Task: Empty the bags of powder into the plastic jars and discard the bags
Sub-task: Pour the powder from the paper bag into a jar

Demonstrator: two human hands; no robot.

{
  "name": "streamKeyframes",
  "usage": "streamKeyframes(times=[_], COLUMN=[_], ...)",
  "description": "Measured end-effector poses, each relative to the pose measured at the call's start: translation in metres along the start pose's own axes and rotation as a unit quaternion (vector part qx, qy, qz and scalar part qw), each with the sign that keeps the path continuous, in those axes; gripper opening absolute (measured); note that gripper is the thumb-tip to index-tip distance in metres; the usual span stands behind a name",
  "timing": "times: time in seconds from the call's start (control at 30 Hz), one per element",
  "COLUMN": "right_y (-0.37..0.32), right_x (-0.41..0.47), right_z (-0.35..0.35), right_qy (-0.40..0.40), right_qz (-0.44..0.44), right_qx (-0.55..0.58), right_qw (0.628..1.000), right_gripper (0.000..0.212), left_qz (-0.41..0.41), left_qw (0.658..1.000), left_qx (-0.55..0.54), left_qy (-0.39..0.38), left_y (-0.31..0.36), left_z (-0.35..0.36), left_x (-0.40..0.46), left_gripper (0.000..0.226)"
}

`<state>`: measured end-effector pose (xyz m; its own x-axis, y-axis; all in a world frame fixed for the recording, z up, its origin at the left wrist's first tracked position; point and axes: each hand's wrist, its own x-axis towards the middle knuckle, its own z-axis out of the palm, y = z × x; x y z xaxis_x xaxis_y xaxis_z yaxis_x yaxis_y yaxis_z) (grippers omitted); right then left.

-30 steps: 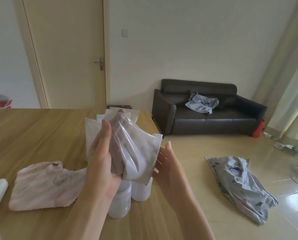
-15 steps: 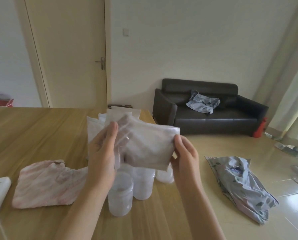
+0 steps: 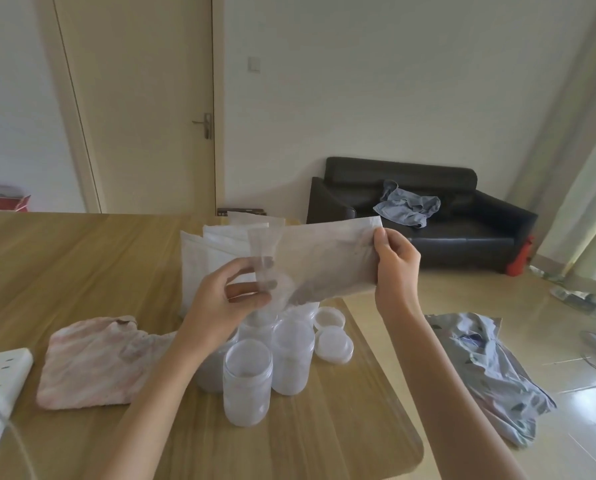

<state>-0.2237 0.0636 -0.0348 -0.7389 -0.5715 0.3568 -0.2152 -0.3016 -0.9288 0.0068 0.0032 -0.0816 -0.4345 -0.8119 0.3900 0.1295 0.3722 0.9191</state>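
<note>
I hold the powder bag (image 3: 319, 263) tilted over the open jars (image 3: 255, 355); left hand (image 3: 220, 306) fingers pinch its low corner as spout; right hand (image 3: 395, 268) pinches the raised end.

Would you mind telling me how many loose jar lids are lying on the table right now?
2, both right of the jar cluster: one lid farther back, the other lid just in front, touching or overlapping it. More may be hidden behind the held bag and jars.
</note>
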Motion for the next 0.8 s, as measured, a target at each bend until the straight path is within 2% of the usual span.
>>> streamKeyframes(times=[0.2, 0.37, 0.53, 0.8], right_y=[-0.002, -0.003, -0.009, -0.018], right_x=[0.004, 0.002, 0.005, 0.008], right_z=[0.003, 0.013, 0.018, 0.022], right_qy=[-0.021, -0.026, -0.038, -0.058], right_qz=[-0.041, -0.087, -0.113, -0.132], right_qx=[-0.017, -0.051, -0.072, -0.092], right_qw=[0.999, 0.995, 0.990, 0.985], right_gripper=[0.025, 0.025, 0.023, 0.019], left_qz=[-0.014, -0.012, -0.002, 0.000], left_qw=[0.997, 0.993, 0.989, 0.989], left_qx=[0.072, 0.092, 0.120, 0.120], left_qy=[0.031, 0.067, 0.091, 0.088], left_y=[-0.009, -0.017, -0.022, -0.024], left_z=[0.000, -0.006, -0.012, -0.012], left_x=[0.003, 0.004, 0.003, 0.003], left_gripper=[0.035, 0.011, 0.016, 0.006])
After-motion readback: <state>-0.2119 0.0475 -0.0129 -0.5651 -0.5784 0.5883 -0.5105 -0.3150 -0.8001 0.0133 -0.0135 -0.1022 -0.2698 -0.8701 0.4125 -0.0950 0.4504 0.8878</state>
